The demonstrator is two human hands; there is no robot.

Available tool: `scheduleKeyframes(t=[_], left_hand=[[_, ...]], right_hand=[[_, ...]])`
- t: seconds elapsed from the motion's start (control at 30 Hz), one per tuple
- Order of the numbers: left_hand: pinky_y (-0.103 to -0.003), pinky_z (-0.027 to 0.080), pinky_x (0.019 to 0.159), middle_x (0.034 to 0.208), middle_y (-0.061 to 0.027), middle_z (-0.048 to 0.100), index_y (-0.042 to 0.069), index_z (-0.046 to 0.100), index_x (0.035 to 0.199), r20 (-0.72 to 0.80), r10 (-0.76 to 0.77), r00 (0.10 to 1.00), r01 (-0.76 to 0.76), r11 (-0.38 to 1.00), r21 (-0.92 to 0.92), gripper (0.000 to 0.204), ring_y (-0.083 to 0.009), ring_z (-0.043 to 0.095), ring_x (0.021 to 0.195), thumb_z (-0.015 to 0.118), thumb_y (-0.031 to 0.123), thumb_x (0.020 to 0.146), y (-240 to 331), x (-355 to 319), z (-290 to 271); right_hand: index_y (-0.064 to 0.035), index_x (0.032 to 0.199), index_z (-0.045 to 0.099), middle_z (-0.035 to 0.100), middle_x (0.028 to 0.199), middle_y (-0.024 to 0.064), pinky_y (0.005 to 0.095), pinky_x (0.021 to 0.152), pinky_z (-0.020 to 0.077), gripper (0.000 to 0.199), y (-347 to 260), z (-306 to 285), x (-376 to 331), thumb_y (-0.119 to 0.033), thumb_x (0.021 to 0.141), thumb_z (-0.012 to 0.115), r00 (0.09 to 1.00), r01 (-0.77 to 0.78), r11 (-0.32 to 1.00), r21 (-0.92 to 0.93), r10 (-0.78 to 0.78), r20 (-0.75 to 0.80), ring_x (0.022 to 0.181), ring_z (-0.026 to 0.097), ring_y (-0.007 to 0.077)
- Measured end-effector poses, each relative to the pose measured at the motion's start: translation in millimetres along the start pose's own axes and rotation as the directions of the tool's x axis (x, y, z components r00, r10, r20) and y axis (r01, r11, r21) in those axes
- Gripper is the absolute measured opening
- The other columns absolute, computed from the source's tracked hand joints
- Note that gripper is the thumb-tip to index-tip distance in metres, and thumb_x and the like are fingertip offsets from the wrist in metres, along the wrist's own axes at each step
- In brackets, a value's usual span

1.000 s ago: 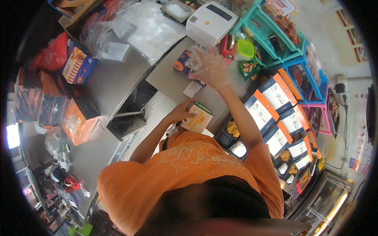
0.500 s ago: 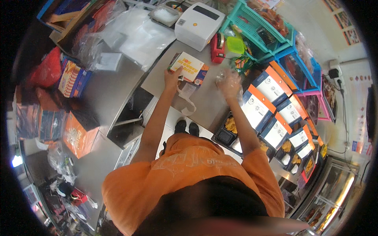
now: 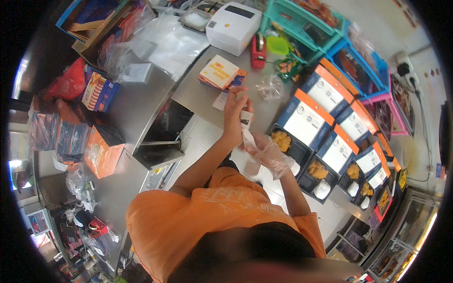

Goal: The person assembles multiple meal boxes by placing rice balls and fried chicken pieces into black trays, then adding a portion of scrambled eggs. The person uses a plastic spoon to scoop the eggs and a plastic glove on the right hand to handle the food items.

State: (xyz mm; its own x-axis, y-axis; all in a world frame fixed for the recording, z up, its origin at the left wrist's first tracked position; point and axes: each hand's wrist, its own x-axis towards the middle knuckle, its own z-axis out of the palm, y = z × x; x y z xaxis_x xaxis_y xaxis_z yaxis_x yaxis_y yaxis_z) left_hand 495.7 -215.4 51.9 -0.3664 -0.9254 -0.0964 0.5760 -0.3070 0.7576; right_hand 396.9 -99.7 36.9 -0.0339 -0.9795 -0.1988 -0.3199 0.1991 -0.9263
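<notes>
My left hand [image 3: 232, 113], bare, is raised in front of the table edge, its fingers closed on a white paper strip [image 3: 248, 137] with dark print. Lower down, my right hand [image 3: 269, 156], in a clear plastic glove, grips the lower end of that strip. A small yellow, white and orange cardboard box [image 3: 219, 71] sits on the metal table, just beyond my left hand. Beside the box lies a white slip of paper [image 3: 220, 101], partly hidden by my left hand. Crumpled clear plastic [image 3: 270, 88] rests to the right of the box.
A white label printer [image 3: 234, 27] and a red tape dispenser [image 3: 258, 51] stand at the back. On the right are several open meal boxes [image 3: 306, 115] with fried chicken and wrapped white portions. Stacked plastic baskets [image 3: 302, 33] stand behind them. Another metal counter [image 3: 134, 111] is on the left.
Both hands have come back toward my body; the left has let go of the box, the right has left the crumpled plastic. The paper strip is now held between them. The view has shifted slightly.
</notes>
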Motion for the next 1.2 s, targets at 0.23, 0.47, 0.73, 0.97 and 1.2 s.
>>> scheduleKeyframes(t=[0.23,0.47,0.73,0.97,1.2], left_hand=[[-0.02,0.033,0.041,0.077,0.0002,0.047,0.015,0.05,0.115,0.067,0.039,0.997,-0.029,0.989,-0.146,0.024,-0.0043,0.04,0.052,0.054,0.029,0.096,-94,-96,98],[-0.049,0.032,0.107,0.143,-0.0211,0.037,0.007,0.02,0.147,0.807,-0.383,0.45,0.555,0.828,0.083,0.085,-0.0335,0.038,0.131,0.055,0.057,0.086,-246,-263,225],[-0.021,0.036,0.049,0.077,0.0,0.049,0.004,0.05,0.125,0.794,-0.525,0.309,0.701,0.689,0.183,0.032,-0.0044,0.035,0.052,0.053,0.019,0.097,-350,-313,365],[-0.021,0.033,0.051,0.071,0.0013,0.045,0.004,0.049,0.126,0.846,-0.53,0.049,0.785,0.545,0.296,0.036,-0.0054,0.034,0.051,0.048,0.027,0.099,-469,-376,471],[-0.022,0.028,0.049,0.06,0.004,0.032,0.006,0.058,0.109,0.85,-0.49,0.193,0.822,0.554,0.133,0.035,-0.0058,0.027,0.049,0.042,0.036,0.101,-538,-389,547]], right_hand=[[-0.0025,0.088,0.069,0.066,0.078,0.0042,0.027,0.066,0.0483,0.026,53,-38,-187,-0.028,0.086,0.068,0.942,-0.28,0.879,0.385,0.33,-0.068,0.069,0.059,0.0096],[0.0019,0.091,0.067,0.064,0.074,0.0035,0.0267,0.058,0.0448,0.039,99,-117,-406,-0.037,0.09,0.064,0.731,-0.066,0.699,0.712,0.52,-0.442,0.064,0.056,0.0108],[-0.004,0.084,0.069,0.064,0.073,0.0022,0.0279,0.063,0.0451,0.036,155,-167,-536,-0.034,0.097,0.053,0.704,-0.048,0.81,0.585,0.443,-0.556,0.064,0.054,0.01],[-0.0042,0.088,0.068,0.063,0.074,0.0047,0.0294,0.067,0.0459,0.038,223,-291,-629,-0.038,0.096,0.052,0.65,-0.132,0.831,0.54,0.484,-0.586,0.069,0.056,0.0128],[-0.0058,0.101,0.068,0.067,0.084,0.0108,0.0318,0.073,0.0491,0.033,308,-422,-710,-0.035,0.091,0.056,0.785,-0.357,0.929,0.103,0.358,-0.505,0.075,0.061,0.0195]])
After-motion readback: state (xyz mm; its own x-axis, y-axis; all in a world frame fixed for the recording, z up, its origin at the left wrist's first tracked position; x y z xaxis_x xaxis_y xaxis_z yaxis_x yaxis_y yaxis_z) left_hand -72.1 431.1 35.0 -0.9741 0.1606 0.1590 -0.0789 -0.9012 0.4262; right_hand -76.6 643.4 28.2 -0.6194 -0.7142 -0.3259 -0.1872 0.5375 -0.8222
